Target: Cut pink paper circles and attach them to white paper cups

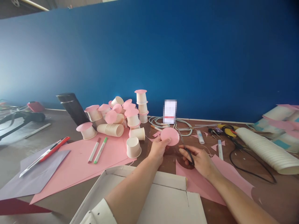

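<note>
My left hand (158, 148) pinches a round pink paper disc (170, 136) and holds it up over the brown table (275, 193). My right hand (198, 159) is closed on black-handled scissors (185, 148), whose blades point up toward the disc's right edge. Under my right hand lies a pink paper offcut (224, 177). Behind the disc stands a heap of white paper cups (121, 116), several capped with pink discs.
A large pink sheet (77, 165) with two markers (97, 151) lies to the left, beside a grey sheet (35, 174) and a red utility knife (46, 152). An open white cardboard box (163, 199) sits under my forearms. A long cup stack (263, 147), cables and a glue gun (224, 129) are on the right.
</note>
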Motion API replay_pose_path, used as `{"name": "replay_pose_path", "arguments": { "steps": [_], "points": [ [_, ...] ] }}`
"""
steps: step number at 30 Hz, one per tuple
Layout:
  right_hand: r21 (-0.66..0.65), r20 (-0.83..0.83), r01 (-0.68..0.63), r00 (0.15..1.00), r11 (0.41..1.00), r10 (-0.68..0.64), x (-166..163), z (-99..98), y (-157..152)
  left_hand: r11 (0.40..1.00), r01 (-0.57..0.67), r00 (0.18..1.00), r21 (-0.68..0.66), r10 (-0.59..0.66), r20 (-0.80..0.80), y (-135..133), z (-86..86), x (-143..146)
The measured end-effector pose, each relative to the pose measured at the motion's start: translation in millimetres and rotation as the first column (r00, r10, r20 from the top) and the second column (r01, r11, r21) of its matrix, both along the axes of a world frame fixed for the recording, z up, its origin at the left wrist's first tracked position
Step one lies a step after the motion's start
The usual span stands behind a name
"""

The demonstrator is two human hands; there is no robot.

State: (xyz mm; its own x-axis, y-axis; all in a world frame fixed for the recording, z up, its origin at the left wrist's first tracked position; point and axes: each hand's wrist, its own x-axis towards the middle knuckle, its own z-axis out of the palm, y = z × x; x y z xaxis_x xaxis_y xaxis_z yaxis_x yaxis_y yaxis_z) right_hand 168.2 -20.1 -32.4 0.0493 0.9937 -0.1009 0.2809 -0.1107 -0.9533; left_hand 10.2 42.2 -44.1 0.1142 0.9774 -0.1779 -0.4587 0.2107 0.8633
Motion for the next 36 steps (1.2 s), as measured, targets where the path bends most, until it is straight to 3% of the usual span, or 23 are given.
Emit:
{"name": "replay_pose_path", "arguments": {
  "steps": [11, 36],
  "points": [
    [-0.001, -0.015, -0.029, 0.999, 1.000, 0.029, 1, 1.1, -1, 0.996, -0.051, 0.997, -0.067, 0.054, 0.047, -1, 4.9, 0],
    [-0.002, -0.041, -0.023, 0.999, 1.000, 0.023, -3, 11.5, -5, 0.997, 0.053, 0.994, -0.058, -0.047, 0.099, -5, 10.0, 0]
  ]
}}
